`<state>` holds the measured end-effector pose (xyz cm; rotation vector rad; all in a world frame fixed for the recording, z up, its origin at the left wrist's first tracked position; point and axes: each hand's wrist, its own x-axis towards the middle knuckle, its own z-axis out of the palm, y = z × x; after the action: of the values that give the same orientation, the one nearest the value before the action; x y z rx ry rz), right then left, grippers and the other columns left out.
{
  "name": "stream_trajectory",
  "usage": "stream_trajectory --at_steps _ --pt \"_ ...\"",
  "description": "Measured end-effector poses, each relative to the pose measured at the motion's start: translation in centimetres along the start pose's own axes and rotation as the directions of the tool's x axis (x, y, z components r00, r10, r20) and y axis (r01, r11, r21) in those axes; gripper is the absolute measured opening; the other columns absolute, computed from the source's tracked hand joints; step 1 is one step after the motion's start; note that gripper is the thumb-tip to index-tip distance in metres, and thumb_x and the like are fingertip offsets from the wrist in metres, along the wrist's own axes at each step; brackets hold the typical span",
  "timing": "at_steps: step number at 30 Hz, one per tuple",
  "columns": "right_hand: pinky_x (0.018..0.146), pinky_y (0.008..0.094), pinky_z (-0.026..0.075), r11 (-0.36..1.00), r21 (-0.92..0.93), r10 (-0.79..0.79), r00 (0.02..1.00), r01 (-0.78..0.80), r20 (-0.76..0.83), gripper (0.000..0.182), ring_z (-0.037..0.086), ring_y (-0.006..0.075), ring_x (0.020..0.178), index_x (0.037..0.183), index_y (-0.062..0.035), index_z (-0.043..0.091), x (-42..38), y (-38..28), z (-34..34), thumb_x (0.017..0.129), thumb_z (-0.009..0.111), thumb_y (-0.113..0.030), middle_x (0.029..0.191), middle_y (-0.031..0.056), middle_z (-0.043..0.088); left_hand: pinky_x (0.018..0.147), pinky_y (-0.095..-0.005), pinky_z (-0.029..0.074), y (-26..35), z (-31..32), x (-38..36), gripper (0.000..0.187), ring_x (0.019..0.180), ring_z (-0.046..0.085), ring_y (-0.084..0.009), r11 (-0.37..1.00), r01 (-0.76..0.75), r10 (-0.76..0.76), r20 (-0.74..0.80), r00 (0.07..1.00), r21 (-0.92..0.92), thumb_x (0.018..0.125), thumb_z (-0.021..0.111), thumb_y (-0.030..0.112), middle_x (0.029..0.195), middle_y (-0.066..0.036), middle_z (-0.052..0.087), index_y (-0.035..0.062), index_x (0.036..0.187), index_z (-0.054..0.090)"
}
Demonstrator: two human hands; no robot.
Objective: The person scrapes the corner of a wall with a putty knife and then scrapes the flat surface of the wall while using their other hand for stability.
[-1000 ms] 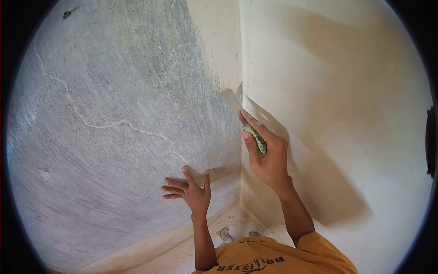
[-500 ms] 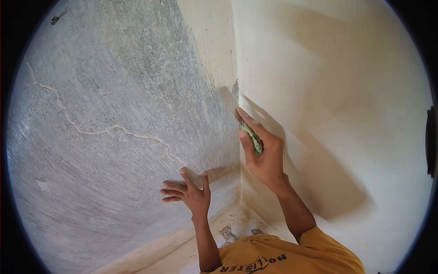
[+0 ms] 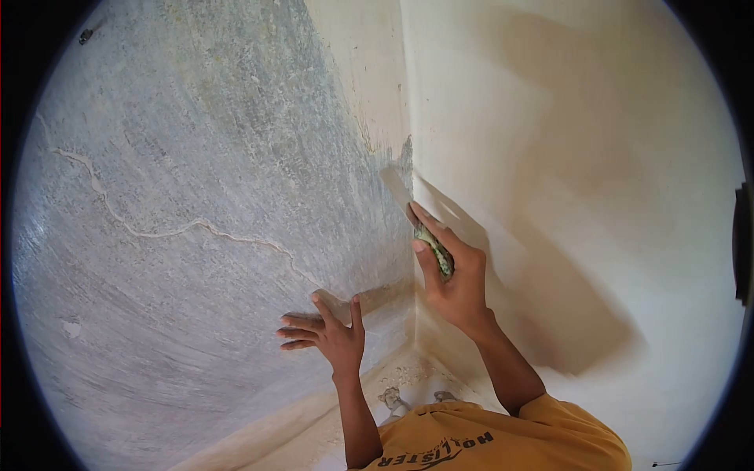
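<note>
The head camera faces the grey wall (image 3: 212, 180) closely, angled down.

Cream right-hand wall (image 3: 565, 102), speckled floor (image 3: 414, 374)

The right hand (image 3: 458, 279) covers much of the green-handled scraper with a flat metal blade (image 3: 397, 184); its lower fingers are hidden. Whether the left hand (image 3: 336, 341), below and left of the scraper, touches the grey, rough-textured wall (image 3: 196, 173) cannot be told. Well below the scraper, a mustard-yellow T-shirt with dark lettering (image 3: 518, 432) runs off the bottom edge, partly hiding two feet (image 3: 391, 399). Far right of the scraper, the rounded rim cuts a dark upright object (image 3: 741, 243). Far up-left, a small dark piece (image 3: 86, 36) is too tiny to identify.
</note>
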<state>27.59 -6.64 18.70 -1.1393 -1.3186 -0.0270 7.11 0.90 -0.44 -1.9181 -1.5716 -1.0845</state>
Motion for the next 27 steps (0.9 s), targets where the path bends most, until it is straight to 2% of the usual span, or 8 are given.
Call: stream_trajectory --at_steps 1,2,8,11,14,17,24,27 --pt "0.081 0.0266 0.054 1.000 -0.012 -0.008 1.000 0.008 -0.008 0.044 0.072 0.0132 0.092 0.143 -0.0005 0.061 0.3 -0.4 0.0 0.100 0.066 -0.004 0.124 0.0204 0.074 0.099 -0.0846 -0.022 0.1 -0.3 0.0 0.108 0.140 -0.041 -0.0629 1.000 0.002 -0.002 0.005 1.000 -0.005 0.094 0.065 0.068 0.160 -0.041 -0.032 0.0167 0.170 0.008" --pt "0.083 0.0268 0.055 0.992 0.023 0.121 0.992 -0.122 0.039 0.044 0.075 0.0161 0.099 0.143 -0.0005 0.061 0.5 -1.3 -0.7 0.100 0.066 -0.005 0.125 0.0201 0.074 0.099 -0.0846 -0.023 0.2 -0.3 -0.1 0.108 0.140 -0.041 -0.0628 1.000 0.005 -0.005 0.007 1.000 -0.011 0.094 0.065 0.068 0.160 -0.041 -0.032 0.0165 0.170 0.008" --pt "0.081 0.0271 0.055 1.000 -0.019 -0.016 1.000 0.016 -0.002 0.044 0.075 0.0168 0.095 0.143 -0.0007 0.061 -0.7 0.7 0.2 0.100 0.066 -0.006 0.125 0.0200 0.074 0.098 -0.0844 -0.023 0.2 -0.4 0.0 0.107 0.140 -0.041 -0.0626 1.000 -0.006 0.006 0.004 1.000 -0.015 0.095 0.065 0.066 0.160 -0.041 -0.032 0.0153 0.170 0.008" --pt "0.079 0.0273 0.055 0.993 0.007 0.120 0.992 -0.120 0.036 0.044 0.075 0.0163 0.091 0.143 -0.0011 0.062 0.7 -1.4 -0.5 0.100 0.066 -0.007 0.125 0.0205 0.074 0.098 -0.0846 -0.023 0.2 -0.4 0.0 0.106 0.140 -0.041 -0.0626 1.000 -0.007 0.007 -0.005 1.000 -0.025 0.095 0.065 0.066 0.160 -0.041 -0.032 0.0160 0.170 0.009" --pt "0.078 0.0273 0.055 0.997 -0.038 0.062 0.997 -0.060 0.039 0.044 0.075 0.0159 0.091 0.143 -0.0015 0.062 0.1 -0.7 -0.6 0.101 0.066 -0.008 0.123 0.0207 0.075 0.098 -0.0848 -0.022 0.2 -0.3 -0.1 0.107 0.141 -0.040 -0.0629 1.000 0.000 0.000 0.012 1.000 -0.021 0.095 0.065 0.066 0.160 -0.041 -0.031 0.0162 0.170 0.009" --pt "0.078 0.0278 0.055 0.991 -0.075 0.111 0.993 -0.107 0.050 0.044 0.075 0.0162 0.091 0.143 -0.0019 0.062 0.2 -0.9 -0.5 0.100 0.067 -0.007 0.121 0.0210 0.075 0.099 -0.0852 -0.021 0.3 -0.4 0.0 0.107 0.141 -0.040 -0.0631 1.000 -0.006 0.006 -0.006 1.000 -0.020 0.095 0.065 0.067 0.160 -0.041 -0.031 0.0157 0.170 0.009" --pt "0.086 0.0291 0.056 0.996 -0.065 -0.061 0.998 0.062 0.019 0.045 0.077 0.0219 0.103 0.143 -0.0012 0.061 -0.5 0.1 0.2 0.098 0.066 -0.002 0.123 0.0214 0.074 0.099 -0.0839 -0.023 0.2 -0.5 0.1 0.107 0.141 -0.040 -0.0627 1.000 0.007 -0.007 0.011 1.000 -0.018 0.094 0.065 0.067 0.160 -0.041 -0.031 0.0154 0.170 0.010" --pt "0.086 0.0289 0.056 0.999 -0.017 0.049 0.999 -0.049 -0.003 0.045 0.077 0.0226 0.106 0.143 -0.0011 0.062 0.9 -1.1 -0.1 0.098 0.066 -0.002 0.124 0.0212 0.074 0.099 -0.0836 -0.023 0.4 -0.6 -0.2 0.107 0.142 -0.039 -0.0628 1.000 0.003 -0.003 0.000 1.000 -0.025 0.094 0.065 0.067 0.160 -0.041 -0.031 0.0149 0.170 0.010"
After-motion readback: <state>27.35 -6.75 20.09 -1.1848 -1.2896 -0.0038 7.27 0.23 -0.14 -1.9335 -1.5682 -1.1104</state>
